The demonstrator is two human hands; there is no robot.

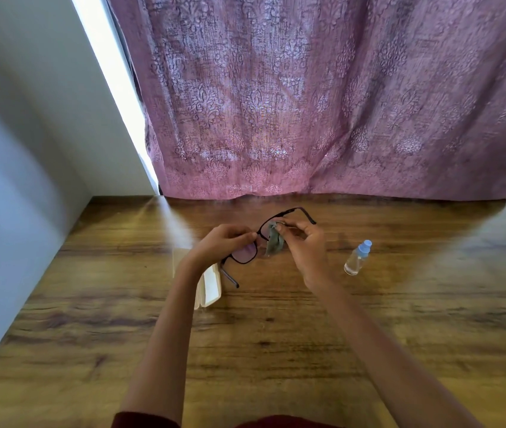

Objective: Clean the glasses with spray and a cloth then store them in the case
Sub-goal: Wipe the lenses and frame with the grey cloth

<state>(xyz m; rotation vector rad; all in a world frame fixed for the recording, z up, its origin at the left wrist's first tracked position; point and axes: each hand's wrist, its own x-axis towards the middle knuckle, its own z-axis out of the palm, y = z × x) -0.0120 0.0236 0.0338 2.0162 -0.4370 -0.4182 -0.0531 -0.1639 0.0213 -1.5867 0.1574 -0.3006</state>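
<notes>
The left hand (223,242) pinches the glasses (244,255) by the frame near the bridge, holding them above the table (276,350); the right hand (305,251) grips a bunched cloth (274,242) against 1 lens; both arms of the frame stand open. Hard rubbing against so small a pinch could twist the frame or slip it from the fingers; a dry fold of cloth may smear rather than clean; the right forearm could knock the bottle (357,258) just beside it. The case (211,285) lies under the left wrist; the table is grained brown wood, set against a mauve patterned curtain (307,103) and a pale wall (29,118).
</notes>
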